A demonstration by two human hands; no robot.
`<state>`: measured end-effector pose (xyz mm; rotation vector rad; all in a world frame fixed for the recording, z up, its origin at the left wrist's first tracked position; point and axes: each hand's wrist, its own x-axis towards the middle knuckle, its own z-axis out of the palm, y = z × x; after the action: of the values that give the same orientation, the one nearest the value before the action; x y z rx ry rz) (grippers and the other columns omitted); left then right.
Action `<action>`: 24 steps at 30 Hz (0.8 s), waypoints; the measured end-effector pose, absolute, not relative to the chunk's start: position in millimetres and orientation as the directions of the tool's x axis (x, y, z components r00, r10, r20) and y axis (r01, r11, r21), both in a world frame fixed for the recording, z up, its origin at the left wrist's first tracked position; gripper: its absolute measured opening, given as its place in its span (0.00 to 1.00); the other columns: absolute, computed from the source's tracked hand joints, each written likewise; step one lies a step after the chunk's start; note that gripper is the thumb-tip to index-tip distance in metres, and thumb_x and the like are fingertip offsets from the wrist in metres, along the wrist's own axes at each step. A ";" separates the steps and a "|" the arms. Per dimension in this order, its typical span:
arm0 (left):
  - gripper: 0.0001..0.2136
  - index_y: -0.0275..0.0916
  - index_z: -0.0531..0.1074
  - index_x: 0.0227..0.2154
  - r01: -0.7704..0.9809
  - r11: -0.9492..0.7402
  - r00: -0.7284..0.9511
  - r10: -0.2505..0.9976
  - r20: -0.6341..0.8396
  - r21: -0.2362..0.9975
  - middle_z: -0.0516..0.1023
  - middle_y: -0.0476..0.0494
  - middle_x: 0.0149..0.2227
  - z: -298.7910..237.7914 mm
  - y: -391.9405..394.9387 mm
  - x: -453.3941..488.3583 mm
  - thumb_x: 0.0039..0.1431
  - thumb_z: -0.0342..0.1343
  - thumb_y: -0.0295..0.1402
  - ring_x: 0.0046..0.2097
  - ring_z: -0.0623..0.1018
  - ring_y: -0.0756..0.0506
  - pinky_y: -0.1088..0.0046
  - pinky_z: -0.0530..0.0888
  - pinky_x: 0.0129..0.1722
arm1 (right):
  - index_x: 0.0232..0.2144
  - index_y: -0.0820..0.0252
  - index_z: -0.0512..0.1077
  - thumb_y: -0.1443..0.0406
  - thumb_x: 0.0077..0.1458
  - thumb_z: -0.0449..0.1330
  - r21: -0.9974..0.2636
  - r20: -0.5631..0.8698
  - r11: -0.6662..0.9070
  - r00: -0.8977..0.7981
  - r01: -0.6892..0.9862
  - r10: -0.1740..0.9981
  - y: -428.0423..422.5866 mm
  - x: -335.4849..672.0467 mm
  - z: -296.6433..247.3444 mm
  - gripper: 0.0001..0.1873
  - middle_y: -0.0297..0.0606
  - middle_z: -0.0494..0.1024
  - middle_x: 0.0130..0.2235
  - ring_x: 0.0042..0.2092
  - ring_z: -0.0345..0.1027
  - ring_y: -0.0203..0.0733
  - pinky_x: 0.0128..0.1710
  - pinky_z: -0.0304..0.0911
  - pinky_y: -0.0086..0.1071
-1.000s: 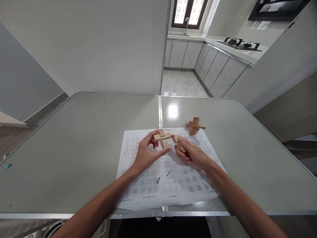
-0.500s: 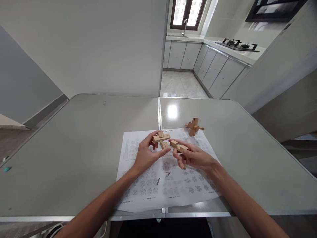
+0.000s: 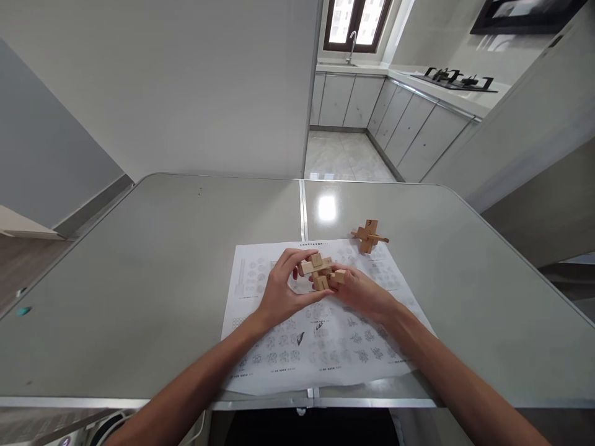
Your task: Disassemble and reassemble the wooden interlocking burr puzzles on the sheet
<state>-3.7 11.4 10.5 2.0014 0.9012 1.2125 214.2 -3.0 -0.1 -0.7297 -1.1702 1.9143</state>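
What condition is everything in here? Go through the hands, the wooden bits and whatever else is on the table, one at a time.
left hand: closed on the wooden puzzle cluster, above the sheet.
right hand: closed on the wooden block.
wooden puzzle cluster: partly joined, held in the air.
wooden block: pressed against the cluster's right side.
assembled wooden cross: standing alone, untouched.
instruction sheet: flat, overhanging the near edge.
table: bearing the sheet.

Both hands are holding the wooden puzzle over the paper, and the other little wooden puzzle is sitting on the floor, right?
Not quite. The other wooden puzzle sits on the table, at the paper's far corner, as the head view shows. Both hands, left hand and right hand, do hold the wooden puzzle over the paper.
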 end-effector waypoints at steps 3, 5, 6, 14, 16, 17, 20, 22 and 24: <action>0.30 0.49 0.72 0.59 0.228 -0.622 0.393 0.763 0.514 0.749 0.77 0.41 0.52 8.8 10.3 -2.8 0.55 0.75 0.40 0.50 0.78 0.40 0.64 0.79 0.42 | 0.57 0.52 0.78 0.46 0.63 0.67 -0.911 -0.090 -0.285 -0.530 -0.299 0.843 -6.4 209.1 0.2 0.26 0.47 0.80 0.56 0.53 0.76 0.50 0.57 0.70 0.45; 0.29 0.49 0.71 0.59 0.216 -0.652 0.410 0.736 0.538 0.727 0.77 0.41 0.52 8.1 9.7 -2.0 0.56 0.74 0.39 0.51 0.78 0.39 0.60 0.80 0.46 | 0.56 0.53 0.78 0.47 0.64 0.66 -0.915 -0.105 -0.283 -0.508 -0.287 0.855 -8.1 207.3 -1.0 0.25 0.48 0.80 0.56 0.53 0.78 0.51 0.55 0.72 0.45; 0.29 0.49 0.71 0.59 0.208 -0.663 0.414 0.726 0.550 0.719 0.77 0.41 0.53 8.0 9.4 -1.6 0.56 0.74 0.38 0.52 0.79 0.39 0.59 0.80 0.48 | 0.56 0.54 0.78 0.47 0.65 0.66 -0.917 -0.108 -0.280 -0.499 -0.285 0.860 -8.7 206.9 -2.0 0.25 0.48 0.81 0.55 0.53 0.78 0.51 0.55 0.72 0.45; 0.30 0.47 0.72 0.59 0.247 -0.608 0.415 0.770 0.484 0.755 0.82 0.42 0.52 8.6 7.4 -3.4 0.54 0.75 0.39 0.50 0.81 0.40 0.57 0.80 0.50 | 0.55 0.57 0.78 0.44 0.63 0.66 -0.945 -0.106 -0.228 -0.442 -0.234 0.891 -11.0 206.6 -3.1 0.28 0.49 0.83 0.53 0.51 0.80 0.53 0.56 0.73 0.48; 0.31 0.47 0.72 0.59 0.260 -0.585 0.419 0.785 0.456 0.769 0.83 0.43 0.51 7.7 7.4 -4.5 0.54 0.75 0.39 0.48 0.81 0.41 0.58 0.79 0.49 | 0.56 0.56 0.77 0.44 0.63 0.66 -0.952 -0.109 -0.222 -0.443 -0.212 0.890 -11.2 206.8 -1.4 0.29 0.49 0.83 0.54 0.51 0.81 0.53 0.56 0.73 0.48; 0.31 0.47 0.71 0.59 0.260 -0.577 0.424 0.788 0.445 0.774 0.83 0.43 0.51 7.2 7.5 -4.9 0.54 0.75 0.39 0.46 0.81 0.42 0.59 0.79 0.49 | 0.56 0.56 0.76 0.43 0.63 0.66 -0.955 -0.107 -0.216 -0.446 -0.202 0.889 -11.4 206.9 -0.8 0.30 0.49 0.83 0.54 0.51 0.81 0.53 0.55 0.74 0.48; 0.32 0.47 0.71 0.59 0.259 -0.580 0.434 0.784 0.444 0.772 0.83 0.44 0.49 6.3 8.1 -5.5 0.53 0.76 0.39 0.44 0.80 0.43 0.61 0.79 0.47 | 0.56 0.56 0.76 0.41 0.60 0.67 -0.964 -0.086 -0.187 -0.444 -0.189 0.892 -11.6 207.5 -0.7 0.33 0.49 0.83 0.53 0.50 0.81 0.54 0.53 0.75 0.48; 0.31 0.47 0.71 0.60 0.264 -0.599 0.435 0.773 0.461 0.756 0.84 0.44 0.48 6.6 7.9 -5.5 0.54 0.75 0.39 0.43 0.80 0.43 0.60 0.78 0.48 | 0.56 0.56 0.76 0.40 0.59 0.67 -0.967 -0.075 -0.174 -0.442 -0.188 0.894 -11.7 207.7 -2.1 0.34 0.49 0.84 0.52 0.50 0.82 0.55 0.52 0.75 0.48; 0.31 0.47 0.72 0.59 0.276 -0.615 0.429 0.766 0.478 0.739 0.84 0.44 0.47 7.0 7.5 -5.3 0.54 0.75 0.40 0.43 0.80 0.43 0.59 0.77 0.48 | 0.56 0.56 0.76 0.39 0.58 0.67 -0.966 -0.074 -0.173 -0.441 -0.190 0.894 -11.7 207.3 -3.6 0.35 0.49 0.84 0.52 0.49 0.82 0.54 0.53 0.75 0.48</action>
<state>-5.3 7.5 7.0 2.1162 0.8756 1.1246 207.3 -11.7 -3.6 -0.8828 -1.2805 1.7276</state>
